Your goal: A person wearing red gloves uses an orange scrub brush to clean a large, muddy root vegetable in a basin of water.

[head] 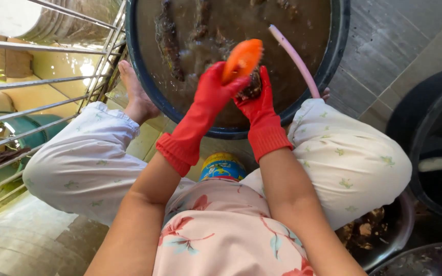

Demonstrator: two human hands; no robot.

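Note:
Both my hands wear red rubber gloves and meet over the near side of a large dark basin (144,76) filled with muddy brown water. My left hand (216,87) grips an orange scrub brush (242,57) and presses it against a dark, dirty lump (251,88). My right hand (258,102) holds that lump from below and behind. Several more dark, elongated lumps (169,38) lie in the water at the far side. A pink hose (295,59) dips into the basin on the right.
A metal railing (37,82) runs along the left. My bare left foot (134,94) rests beside the basin. A blue and yellow can (222,166) stands between my knees. A black tub (436,148) sits at right, and a bowl of dark scraps (374,232) at lower right.

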